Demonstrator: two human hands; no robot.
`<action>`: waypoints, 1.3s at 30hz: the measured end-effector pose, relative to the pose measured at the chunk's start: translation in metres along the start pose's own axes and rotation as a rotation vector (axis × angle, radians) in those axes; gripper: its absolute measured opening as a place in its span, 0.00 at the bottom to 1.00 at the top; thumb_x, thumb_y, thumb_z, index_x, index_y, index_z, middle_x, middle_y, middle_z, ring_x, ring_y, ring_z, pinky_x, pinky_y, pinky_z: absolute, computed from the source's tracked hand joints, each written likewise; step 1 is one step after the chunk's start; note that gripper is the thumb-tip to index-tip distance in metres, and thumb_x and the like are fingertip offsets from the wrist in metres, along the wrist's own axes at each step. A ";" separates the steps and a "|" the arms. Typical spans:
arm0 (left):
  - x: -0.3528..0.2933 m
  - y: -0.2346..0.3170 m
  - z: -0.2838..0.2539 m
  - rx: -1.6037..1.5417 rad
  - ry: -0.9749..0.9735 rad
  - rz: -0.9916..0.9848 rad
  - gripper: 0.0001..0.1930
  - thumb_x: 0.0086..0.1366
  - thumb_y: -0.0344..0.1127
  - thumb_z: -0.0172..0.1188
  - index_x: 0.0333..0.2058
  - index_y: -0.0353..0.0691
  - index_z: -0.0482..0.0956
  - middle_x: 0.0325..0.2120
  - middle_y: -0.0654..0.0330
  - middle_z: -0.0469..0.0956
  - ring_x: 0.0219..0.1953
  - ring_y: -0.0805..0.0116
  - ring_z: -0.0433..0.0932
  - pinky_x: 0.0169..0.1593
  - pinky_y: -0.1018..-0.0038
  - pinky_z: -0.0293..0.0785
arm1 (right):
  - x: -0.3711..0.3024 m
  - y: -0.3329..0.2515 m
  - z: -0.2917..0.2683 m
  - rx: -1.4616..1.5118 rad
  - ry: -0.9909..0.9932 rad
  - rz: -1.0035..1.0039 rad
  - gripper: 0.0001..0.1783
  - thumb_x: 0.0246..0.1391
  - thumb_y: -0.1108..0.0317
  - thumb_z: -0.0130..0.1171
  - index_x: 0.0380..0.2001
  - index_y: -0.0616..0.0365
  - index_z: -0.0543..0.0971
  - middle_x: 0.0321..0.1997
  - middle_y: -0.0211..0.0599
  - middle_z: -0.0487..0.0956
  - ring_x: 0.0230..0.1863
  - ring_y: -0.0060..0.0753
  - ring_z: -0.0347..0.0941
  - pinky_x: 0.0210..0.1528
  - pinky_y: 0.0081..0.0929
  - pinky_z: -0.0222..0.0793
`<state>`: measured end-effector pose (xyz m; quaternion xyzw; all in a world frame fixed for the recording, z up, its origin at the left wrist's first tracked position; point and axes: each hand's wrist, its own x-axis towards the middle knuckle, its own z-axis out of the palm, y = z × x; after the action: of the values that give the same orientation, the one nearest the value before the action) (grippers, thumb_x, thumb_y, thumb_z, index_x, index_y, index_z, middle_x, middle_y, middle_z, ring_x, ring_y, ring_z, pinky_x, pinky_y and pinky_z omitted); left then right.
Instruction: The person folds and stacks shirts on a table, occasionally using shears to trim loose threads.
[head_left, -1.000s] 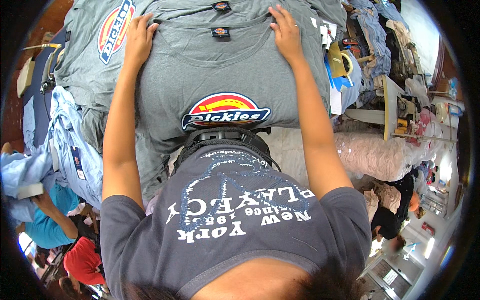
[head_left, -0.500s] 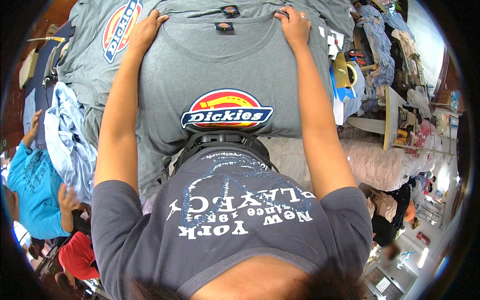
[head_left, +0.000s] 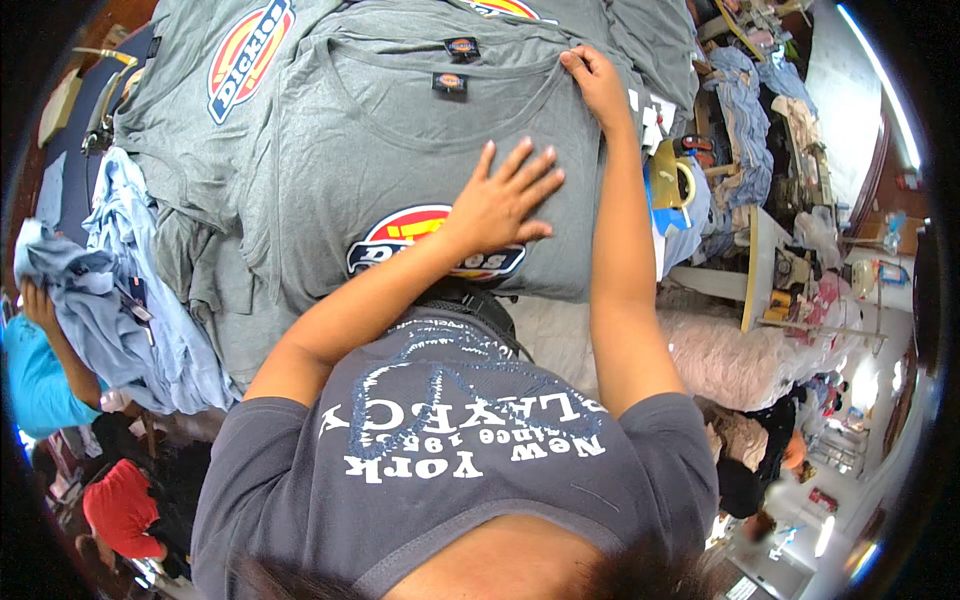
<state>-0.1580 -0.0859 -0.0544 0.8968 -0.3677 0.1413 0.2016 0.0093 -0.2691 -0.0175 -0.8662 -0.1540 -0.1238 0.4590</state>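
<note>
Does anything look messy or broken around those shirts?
I can't see anything spilled or torn. The grey shirt under the left hand lies mostly smooth. The grey cloth farther left looks messier, though, because it's bunched into loose folds.

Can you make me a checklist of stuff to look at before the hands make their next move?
1. Left hand open over the front of the grey shirt: ok, fingers spread.
2. Right hand at the right end of the neckline: ok. Is it pinching the cloth? Cannot tell.
3. Colourful print uncovered: not ok, the left forearm crosses it.
4. Nearer black neck label showing: ok.
5. Co-worker's hand away from this shirt: ok, it's at the blue cloth on the left.
</note>
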 end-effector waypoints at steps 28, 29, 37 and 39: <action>-0.007 -0.001 0.006 -0.032 -0.175 -0.053 0.37 0.54 0.64 0.40 0.58 0.47 0.53 0.61 0.60 0.45 0.63 0.56 0.39 0.60 0.52 0.35 | 0.039 -0.014 0.024 -0.655 0.125 -0.262 0.12 0.48 0.51 0.49 0.27 0.45 0.75 0.21 0.36 0.76 0.24 0.43 0.73 0.23 0.39 0.66; -0.004 -0.003 0.007 -0.020 -0.161 -0.056 0.37 0.54 0.63 0.40 0.58 0.47 0.53 0.61 0.60 0.45 0.63 0.56 0.39 0.60 0.51 0.35 | 0.042 -0.016 0.023 -0.664 0.114 -0.276 0.12 0.48 0.51 0.49 0.27 0.45 0.74 0.21 0.36 0.76 0.24 0.43 0.73 0.23 0.39 0.66; 0.005 -0.016 0.006 -0.153 -0.104 -0.004 0.31 0.54 0.54 0.51 0.55 0.48 0.60 0.58 0.59 0.52 0.61 0.57 0.46 0.59 0.52 0.42 | 0.038 0.007 0.029 -0.713 0.024 -0.173 0.18 0.45 0.46 0.51 0.28 0.48 0.74 0.24 0.38 0.77 0.28 0.43 0.73 0.28 0.37 0.66; 0.013 -0.051 -0.025 -0.388 0.074 0.034 0.20 0.51 0.37 0.57 0.44 0.43 0.71 0.45 0.58 0.69 0.50 0.59 0.65 0.51 0.61 0.59 | 0.035 0.003 0.018 -0.617 -0.036 -0.076 0.19 0.44 0.46 0.52 0.28 0.49 0.75 0.26 0.39 0.77 0.30 0.42 0.73 0.30 0.36 0.66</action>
<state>-0.1153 -0.0493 -0.0401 0.8290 -0.3953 0.1041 0.3816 0.0444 -0.2505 -0.0174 -0.9603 -0.1497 -0.1663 0.1667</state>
